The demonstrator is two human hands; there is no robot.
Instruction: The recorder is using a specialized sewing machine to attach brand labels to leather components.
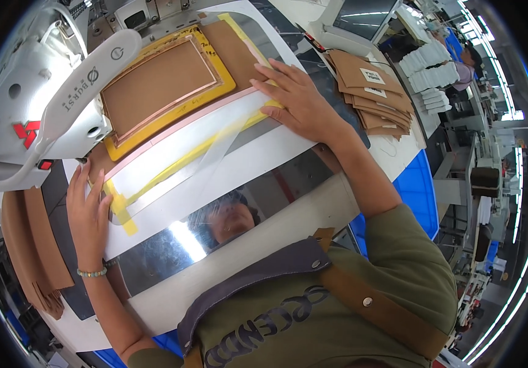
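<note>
My left hand (89, 211) lies with fingers stretched out at the left end of a clear plastic sheet, next to a strip of yellow tape (119, 208). My right hand (300, 104) rests spread on the sheet's right side, its fingertips by a pink strip (181, 130). Neither hand grips anything. Beyond the pink strip lies a brown panel (230, 46). A yellow frame (222, 86) sits on the panel, with a copper-coloured inner border (210, 72) around more brown material. A white sheet (233, 161) shows beneath the clear plastic.
A white machine head (43, 80) with a curved light-grey arm (86, 86) overhangs the left side. Brown pieces (37, 245) lie at far left; stacked brown pieces with white labels (374, 98) are at right. A shiny metal plate (227, 214) lies nearest me. Blue bins (417, 190) stand below.
</note>
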